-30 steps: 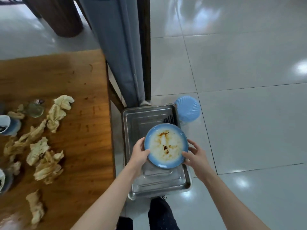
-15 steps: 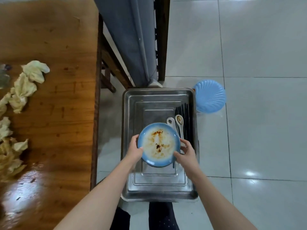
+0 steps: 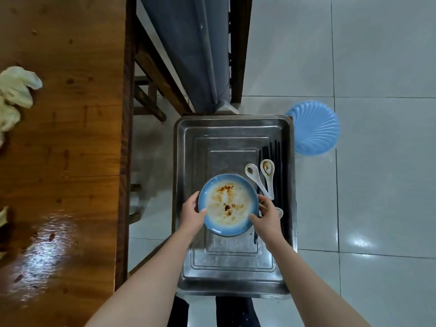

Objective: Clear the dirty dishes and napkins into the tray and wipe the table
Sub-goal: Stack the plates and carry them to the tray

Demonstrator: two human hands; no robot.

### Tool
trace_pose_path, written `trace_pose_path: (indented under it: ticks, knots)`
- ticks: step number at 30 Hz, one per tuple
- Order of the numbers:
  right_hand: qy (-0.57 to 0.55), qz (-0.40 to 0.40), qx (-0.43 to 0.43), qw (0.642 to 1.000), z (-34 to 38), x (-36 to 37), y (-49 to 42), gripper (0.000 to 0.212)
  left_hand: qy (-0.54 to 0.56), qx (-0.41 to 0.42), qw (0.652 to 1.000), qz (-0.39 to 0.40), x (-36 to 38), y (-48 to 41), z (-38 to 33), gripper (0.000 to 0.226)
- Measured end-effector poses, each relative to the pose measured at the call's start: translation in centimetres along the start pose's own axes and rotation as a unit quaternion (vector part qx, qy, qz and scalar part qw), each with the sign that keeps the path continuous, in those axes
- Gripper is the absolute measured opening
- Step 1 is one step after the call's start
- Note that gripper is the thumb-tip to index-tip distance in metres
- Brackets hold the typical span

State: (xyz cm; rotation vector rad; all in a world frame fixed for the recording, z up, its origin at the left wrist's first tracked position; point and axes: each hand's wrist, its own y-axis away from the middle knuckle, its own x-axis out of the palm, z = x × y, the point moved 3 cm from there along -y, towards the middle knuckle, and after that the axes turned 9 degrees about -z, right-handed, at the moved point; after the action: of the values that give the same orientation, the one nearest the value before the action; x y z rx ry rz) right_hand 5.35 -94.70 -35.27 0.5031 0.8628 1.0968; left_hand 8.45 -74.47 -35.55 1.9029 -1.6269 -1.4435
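Observation:
I hold a blue plate (image 3: 228,205) smeared with brown sauce, low over the steel tray (image 3: 231,135). My left hand (image 3: 192,214) grips its left rim and my right hand (image 3: 267,214) grips its right rim. Whether the plate touches the tray floor I cannot tell. Two white soup spoons (image 3: 262,177) and several black chopsticks (image 3: 274,161) lie along the tray's right side. Crumpled napkins (image 3: 15,90) lie on the wooden table (image 3: 66,138) at the far left.
A blue plastic stool (image 3: 313,127) stands by the tray's far right corner. A wooden frame draped with grey cloth (image 3: 188,53) rises behind the tray. The table's near part shines wet with dark crumbs. White tiled floor lies to the right.
My view has swung down and right over the tray. The plate, in both hands, has come lower into the tray beside the spoons.

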Motion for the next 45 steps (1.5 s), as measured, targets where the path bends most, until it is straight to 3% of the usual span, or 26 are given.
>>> trace_pose_path:
  ticks: [21, 33, 45]
  knots:
    - [-0.006, 0.026, 0.000, 1.000, 0.9, -0.7, 3.1, 0.066, -0.005, -0.030, 0.999, 0.040, -1.5, 1.8, -0.7, 0.077]
    - [-0.029, -0.012, -0.050, 0.998, 5.7, -4.5, 10.3, 0.060, 0.008, 0.041, 0.997, 0.060, -6.6, 9.8, -4.7, 0.067]
    - [-0.050, -0.011, -0.146, 0.988, 12.3, -6.6, 19.3, 0.049, 0.094, 0.101, 0.990, -0.009, -14.7, 19.3, -7.2, 0.055]
